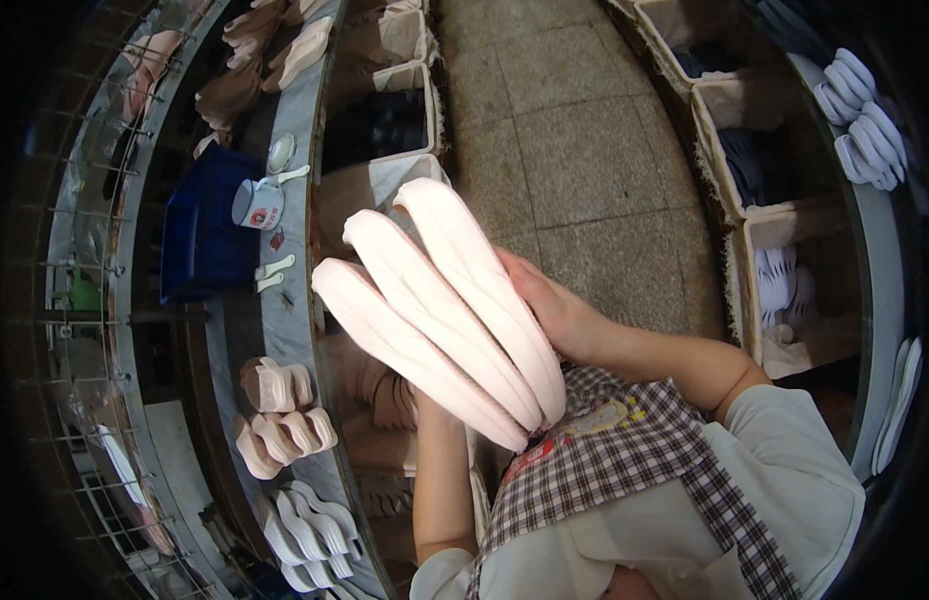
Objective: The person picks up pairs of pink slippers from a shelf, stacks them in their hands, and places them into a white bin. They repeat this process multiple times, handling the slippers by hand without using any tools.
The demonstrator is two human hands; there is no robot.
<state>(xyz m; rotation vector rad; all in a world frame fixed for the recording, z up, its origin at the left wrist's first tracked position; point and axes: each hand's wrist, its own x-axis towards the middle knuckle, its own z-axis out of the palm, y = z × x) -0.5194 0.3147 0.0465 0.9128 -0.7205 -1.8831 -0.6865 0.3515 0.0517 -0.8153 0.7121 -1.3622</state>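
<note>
In front of my apron, a fanned stack of thick, pale pink shoe soles (pixel 440 315) is held up, their rounded ends pointing away and to the left. My right hand (pixel 555 305) grips the stack's right side, thumb along the outermost sole and the other fingers hidden behind it. From below, my left forearm (pixel 442 480) runs up to the underside of the stack. The soles cover my left hand, so its fingers do not show.
On the left bench stand a blue crate (pixel 190 230), a white mug (pixel 258 203), spoons (pixel 275 272), beige soles (pixel 275 440) and white soles (pixel 305 530). Cloth-lined bins (pixel 737 150) flank the stone-tiled aisle (pixel 605 140). White soles (pixel 870 145) lie on the right shelf.
</note>
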